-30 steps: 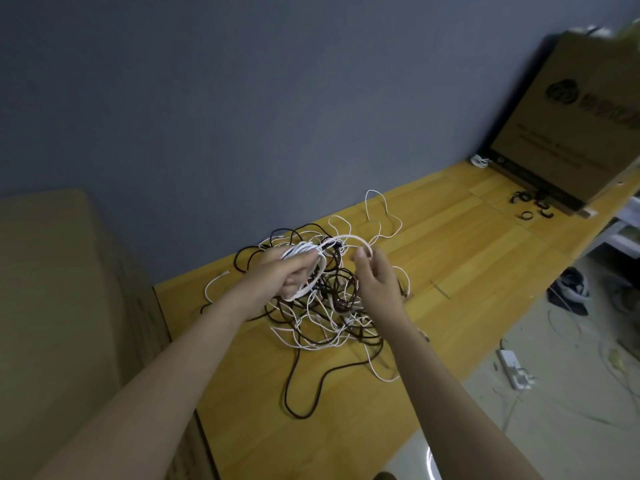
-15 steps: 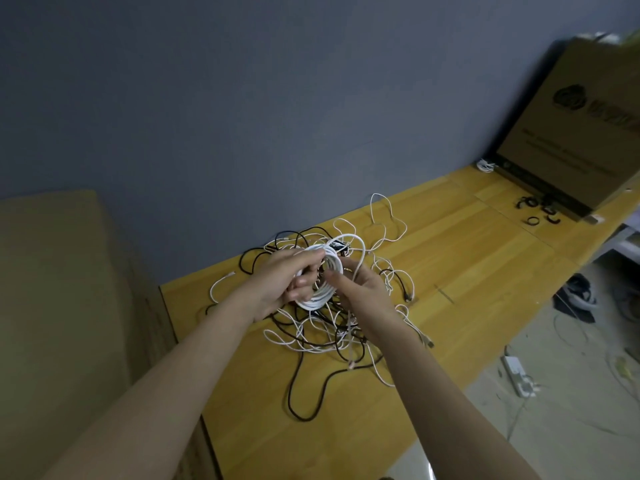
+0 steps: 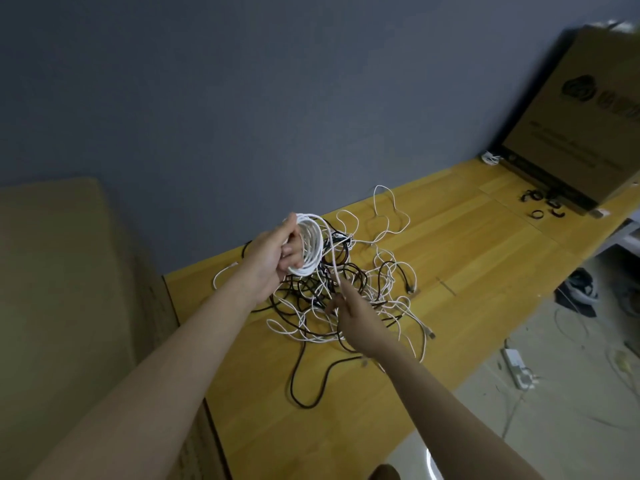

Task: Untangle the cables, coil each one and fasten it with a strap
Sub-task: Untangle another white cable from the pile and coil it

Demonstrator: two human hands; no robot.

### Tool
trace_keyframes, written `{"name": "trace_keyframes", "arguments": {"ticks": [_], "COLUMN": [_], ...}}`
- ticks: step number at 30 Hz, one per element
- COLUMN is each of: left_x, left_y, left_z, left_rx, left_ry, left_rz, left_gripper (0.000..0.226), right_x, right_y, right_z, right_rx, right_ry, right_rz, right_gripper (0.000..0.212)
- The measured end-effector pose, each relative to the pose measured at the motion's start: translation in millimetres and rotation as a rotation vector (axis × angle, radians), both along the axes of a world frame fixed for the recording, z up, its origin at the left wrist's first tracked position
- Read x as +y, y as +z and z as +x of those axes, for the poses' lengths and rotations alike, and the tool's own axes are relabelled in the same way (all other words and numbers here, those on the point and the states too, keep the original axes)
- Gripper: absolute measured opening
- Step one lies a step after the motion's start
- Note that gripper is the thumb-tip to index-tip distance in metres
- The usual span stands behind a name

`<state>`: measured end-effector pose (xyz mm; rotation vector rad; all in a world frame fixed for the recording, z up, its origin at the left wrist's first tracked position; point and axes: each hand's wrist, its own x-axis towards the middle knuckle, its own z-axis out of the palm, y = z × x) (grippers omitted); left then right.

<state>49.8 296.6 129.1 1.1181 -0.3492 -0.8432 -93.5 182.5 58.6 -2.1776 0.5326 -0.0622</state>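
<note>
Head view | left hand (image 3: 277, 251) grip held white coil (image 3: 309, 244) above tangle (image 3: 346, 292) | right hand (image 3: 358, 315) grip pinched its tail (image 3: 333, 261) | step: coiling; next likely needs freeing more tail from tangle

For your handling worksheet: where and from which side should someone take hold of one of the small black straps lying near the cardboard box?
Pinch one black strap across its band, from above: it lies flat on the wooden table, apart from the tangle.

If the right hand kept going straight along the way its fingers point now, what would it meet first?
Probably the tangled pile of cables on the table. The right hand, pinching a white strand, points up and away into it. Depth is unclear.
</note>
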Motion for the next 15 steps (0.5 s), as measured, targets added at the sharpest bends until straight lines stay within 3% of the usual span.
{"name": "trace_keyframes", "arguments": {"ticks": [3,6,8,11,15], "left_x": [-1,-2,-3,-3,0], "left_y": [-4,-9,-12,-16,-16], "left_z": [0,-3,-8,-15,-18], "left_rx": [-0.054,-0.130,-0.293,-0.510,-0.691], "left_ry": [0.042,0.005,-0.063,-0.161,-0.298], "left_rz": [0.026,0.048,0.146,0.324,0.508], "left_gripper": [0.033,0.027,0.022,0.007,0.019], "right_x": [16,32,37,39,29], "right_y": [-8,-3,6,21,38], "right_z": [-3,0,3,4,1], "right_rx": [0.105,0.218,0.210,0.115,0.056], "right_ry": [0.107,0.275,0.363,0.472,0.436], "right_rz": [-0.247,-0.589,-0.704,-0.670,-0.303], "right_gripper": [0.055,0.044,0.032,0.029,0.026]}}
